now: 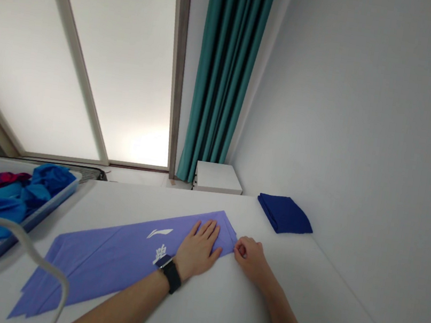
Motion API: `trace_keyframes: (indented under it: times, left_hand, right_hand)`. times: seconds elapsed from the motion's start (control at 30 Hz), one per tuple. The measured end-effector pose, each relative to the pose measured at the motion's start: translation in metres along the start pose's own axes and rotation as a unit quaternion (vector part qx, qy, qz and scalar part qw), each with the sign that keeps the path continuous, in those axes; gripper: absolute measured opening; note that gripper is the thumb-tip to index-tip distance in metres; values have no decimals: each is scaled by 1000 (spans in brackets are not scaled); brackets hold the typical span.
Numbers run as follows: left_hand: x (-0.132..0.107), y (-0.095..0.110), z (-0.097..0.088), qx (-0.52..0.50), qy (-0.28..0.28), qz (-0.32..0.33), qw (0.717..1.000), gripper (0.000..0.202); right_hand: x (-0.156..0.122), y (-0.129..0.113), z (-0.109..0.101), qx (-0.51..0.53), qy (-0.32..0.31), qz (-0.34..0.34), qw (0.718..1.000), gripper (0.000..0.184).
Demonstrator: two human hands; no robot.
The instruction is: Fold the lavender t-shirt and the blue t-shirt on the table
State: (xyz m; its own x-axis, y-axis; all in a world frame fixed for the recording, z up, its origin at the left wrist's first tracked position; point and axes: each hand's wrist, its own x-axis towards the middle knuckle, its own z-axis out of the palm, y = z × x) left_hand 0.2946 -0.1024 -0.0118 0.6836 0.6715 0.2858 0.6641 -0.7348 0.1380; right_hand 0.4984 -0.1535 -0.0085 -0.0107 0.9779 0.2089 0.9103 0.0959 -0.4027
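Observation:
A light purple garment (105,250) with white printing lies folded into a long strip on the white table (218,302). My left hand (199,248), with a dark watch (169,271) on its wrist, rests flat on the cloth near its right end, fingers stretched out. At that end's lower corner, my right hand (249,255) has its fingers curled in a pinch on the garment's edge. The fingertips partly cover the bit of cloth between them.
A folded dark blue cloth (284,215) lies by the wall at the back right. On the left stands a pale basket (53,202) of blue and red clothes (11,201). A white cable (42,263) curves across the lower left. Beyond the table are a white cabinet (219,178) and green curtain (228,77).

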Motion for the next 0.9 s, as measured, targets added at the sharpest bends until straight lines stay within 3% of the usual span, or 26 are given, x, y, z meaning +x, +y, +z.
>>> trace_keyframes:
  times: [0.17, 0.3, 0.37, 0.47, 0.6, 0.73, 0.9]
  left_hand:
    - [0, -1, 5, 11, 14, 2, 1000, 60]
    - [-1, -1, 6, 19, 21, 6, 1000, 59]
    - [-1, 0, 5, 22, 24, 5, 999, 58]
    - [-1, 0, 4, 25, 25, 3, 999, 57]
    - [-1, 1, 2, 25, 21, 2, 999, 57]
    - [-1, 1, 1, 16, 17, -2, 1000, 58]
    - [-1, 1, 4, 4, 16, 0, 1000, 59]
  right_hand:
    - [3, 9, -3, 85, 73, 14, 994, 20]
    - [3, 1, -1, 48, 139, -110, 983, 30]
    - [1, -7, 2, 5, 112, -170, 979, 37]
    - [-1, -11, 10, -46, 48, -204, 977, 44]
    - [2, 3, 18, -49, 5, -177, 983, 45]
    - [13, 16, 21, -3, 26, -142, 990, 48]
    - [34, 3, 16, -4, 3, -174, 985, 50]
